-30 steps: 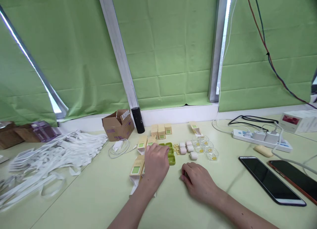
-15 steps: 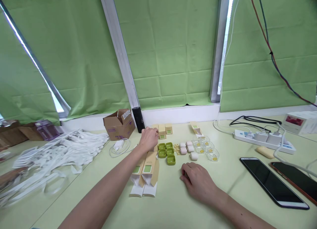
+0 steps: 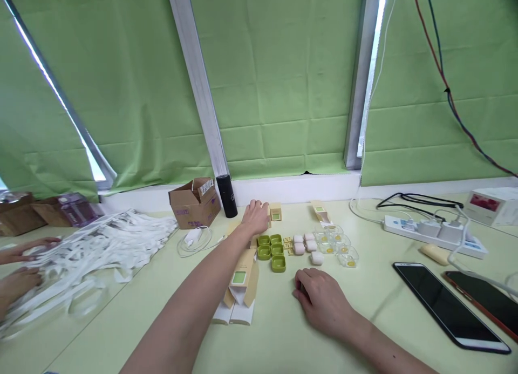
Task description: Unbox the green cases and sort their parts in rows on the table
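My left hand (image 3: 256,217) reaches far forward over a row of small cardboard boxes (image 3: 275,212), its fingers bent down over the left ones. What lies under those fingers is hidden. Below my left forearm lie long tan cartons (image 3: 244,269) with green squares and white open flaps. My right hand (image 3: 324,298) rests on the table, loosely curled, with nothing visible in it. Just beyond it are several green square cups (image 3: 278,263), small yellow pieces (image 3: 287,245), whitish-pink rounded pieces (image 3: 317,258) and clear cases with yellow spots (image 3: 348,257).
An opened carton (image 3: 321,213) lies at the back. To the left stand a brown box (image 3: 195,204), a black cylinder (image 3: 226,196) and a charger (image 3: 193,236). Another person's hands (image 3: 24,277) touch white straps (image 3: 121,244). A power strip (image 3: 435,231) and two phones (image 3: 449,304) occupy the right.
My left hand has moved right and slightly farther away, now covering most of the left small boxes. My right hand stays put. The other person's hands have come farther into view.
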A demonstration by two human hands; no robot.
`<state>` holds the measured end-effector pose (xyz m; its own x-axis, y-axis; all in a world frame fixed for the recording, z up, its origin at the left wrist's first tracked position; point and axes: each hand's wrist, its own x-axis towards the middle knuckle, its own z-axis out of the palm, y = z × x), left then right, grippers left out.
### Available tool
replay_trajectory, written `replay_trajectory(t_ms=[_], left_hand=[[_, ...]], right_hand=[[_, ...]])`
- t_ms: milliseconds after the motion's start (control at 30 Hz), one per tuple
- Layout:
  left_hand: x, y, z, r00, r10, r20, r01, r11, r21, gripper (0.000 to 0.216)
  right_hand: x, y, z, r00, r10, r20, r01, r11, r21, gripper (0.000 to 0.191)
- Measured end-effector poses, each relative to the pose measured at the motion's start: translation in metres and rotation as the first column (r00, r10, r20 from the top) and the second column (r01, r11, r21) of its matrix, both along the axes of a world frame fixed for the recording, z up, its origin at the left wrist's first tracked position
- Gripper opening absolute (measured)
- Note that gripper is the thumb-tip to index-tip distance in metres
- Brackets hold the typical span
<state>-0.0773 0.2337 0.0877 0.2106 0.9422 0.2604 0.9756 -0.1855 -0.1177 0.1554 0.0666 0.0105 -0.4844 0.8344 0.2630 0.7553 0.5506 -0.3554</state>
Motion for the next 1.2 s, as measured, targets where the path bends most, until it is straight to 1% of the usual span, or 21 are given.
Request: replay_trajectory(t_ms=[100, 233, 333, 400, 467, 567, 667, 800, 933, 1000, 1100, 1200], left_hand=[[0.010, 0.013, -0.005, 1.000, 0.028, -0.011, -0.029, 0.999, -0.040, 0.052], [0.021, 0.032, -0.013, 0.998, 0.060, -0.021, -0.061, 0.994, -0.085, 0.072], [0.025, 0.044, -0.021, 0.997, 0.075, -0.018, -0.076, 0.991, -0.112, 0.081], [0.027, 0.049, -0.026, 0.997, 0.072, -0.012, -0.073, 0.990, -0.122, 0.080], [0.029, 0.051, -0.031, 0.998, 0.061, -0.004, -0.061, 0.991, -0.118, 0.073], [0.031, 0.052, -0.037, 0.999, 0.031, 0.013, -0.030, 0.997, -0.076, 0.063], [0.032, 0.051, -0.038, 0.999, -0.008, 0.043, 0.009, 1.000, -0.015, 0.052], [0.035, 0.049, -0.035, 0.993, -0.044, 0.111, 0.037, 0.998, 0.057, 0.042], [0.043, 0.038, -0.029, 0.970, -0.092, 0.223, 0.067, 0.991, 0.116, 0.036], [0.048, 0.031, -0.022, 0.947, -0.120, 0.297, 0.081, 0.987, 0.141, 0.039], [0.057, 0.013, -0.006, 0.892, -0.159, 0.422, 0.090, 0.980, 0.180, 0.040], [0.064, -0.018, 0.009, 0.817, -0.212, 0.536, 0.104, 0.969, 0.224, 0.039]], right_hand=[[-0.001, 0.001, -0.001, 1.000, -0.005, 0.003, 0.005, 1.000, 0.005, 0.008], [-0.002, 0.002, -0.003, 1.000, -0.006, 0.005, 0.006, 1.000, 0.016, 0.009], [-0.002, 0.002, -0.003, 1.000, -0.003, 0.000, 0.003, 1.000, 0.015, 0.008], [-0.002, 0.003, -0.003, 1.000, -0.004, -0.005, 0.004, 1.000, 0.010, 0.008], [-0.002, 0.003, -0.003, 1.000, -0.001, -0.011, 0.001, 1.000, 0.008, 0.008], [-0.002, 0.004, -0.002, 1.000, 0.006, -0.014, -0.006, 1.000, 0.013, 0.008], [-0.002, 0.004, -0.002, 1.000, 0.008, -0.013, -0.008, 1.000, 0.012, 0.008], [-0.003, 0.004, -0.003, 1.000, -0.001, -0.005, 0.002, 1.000, 0.017, 0.008], [-0.002, 0.004, -0.005, 1.000, -0.006, -0.015, 0.006, 1.000, 0.011, 0.008], [-0.002, 0.004, -0.005, 1.000, -0.005, -0.023, 0.005, 1.000, 0.001, 0.008], [0.001, 0.005, -0.004, 0.998, -0.015, -0.055, 0.013, 0.999, -0.039, 0.006], [0.007, 0.007, 0.002, 0.992, -0.040, -0.123, 0.025, 0.993, -0.118, 0.008]])
